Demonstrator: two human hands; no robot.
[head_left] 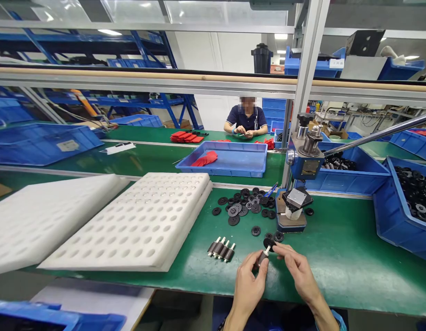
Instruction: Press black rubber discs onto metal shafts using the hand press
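My left hand [249, 282] pinches a dark cylinder with a white shaft [263, 258], which tilts upward between thumb and fingers. At the tip of that shaft is a black round disc [268, 243], its edge held by the fingertips of my right hand [300, 273]. Whether the shaft sits in the disc's centre, I cannot tell. Several matching dark cylinders with white shafts [221, 249] lie in a row left of my hands. Just beyond my fingers are a few small black wheels [278, 236], and a pile of black discs and wheels [243, 204] spreads farther back.
A blue lever press [291, 223] stands behind my right hand, its long handle reaching right. White foam trays with round holes [130, 220] cover the left. Blue bins of black parts [402, 220] stand at right. Across the bench, beyond a blue tray [230, 172], sits a person [246, 120].
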